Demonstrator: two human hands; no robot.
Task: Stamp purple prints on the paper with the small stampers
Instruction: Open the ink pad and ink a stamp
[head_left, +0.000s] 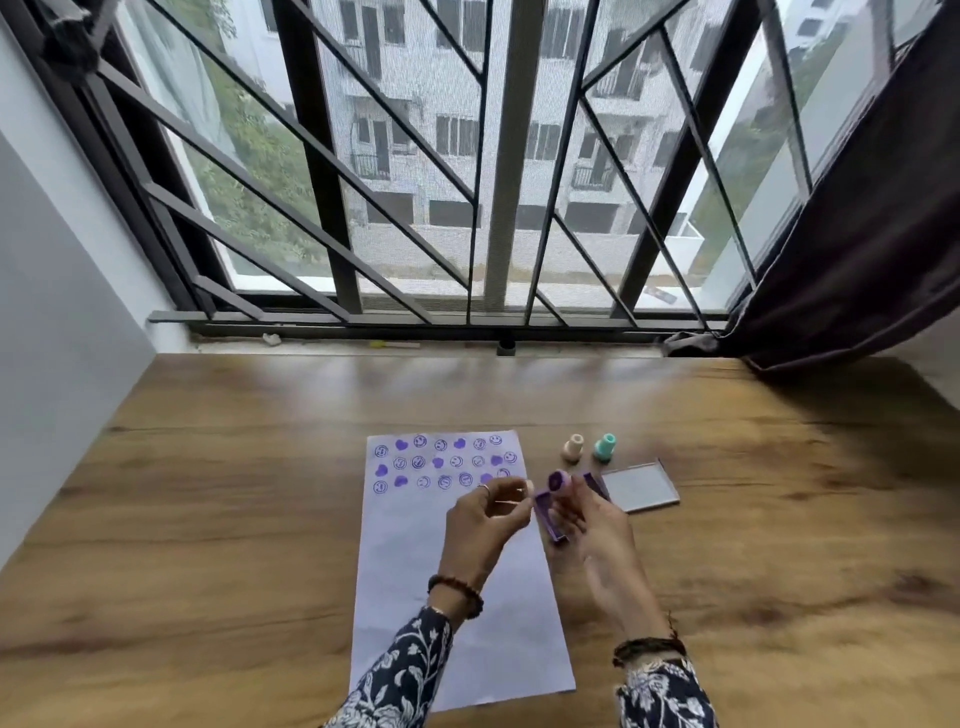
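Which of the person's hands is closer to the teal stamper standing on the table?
Right. The right hand is just below the teal stamper; the left hand is farther left, over the paper.

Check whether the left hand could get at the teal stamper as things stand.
Probably not directly: the left hand is pinching something small, and the right hand holding a purple stamper sits between it and the teal stamper, which stands upright on the table.

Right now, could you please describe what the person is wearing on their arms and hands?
Both arms wear dark navy sleeves with a white floral print. The left hand has a finger ring and a brown beaded bracelet; the right hand has a dark bracelet at the wrist.
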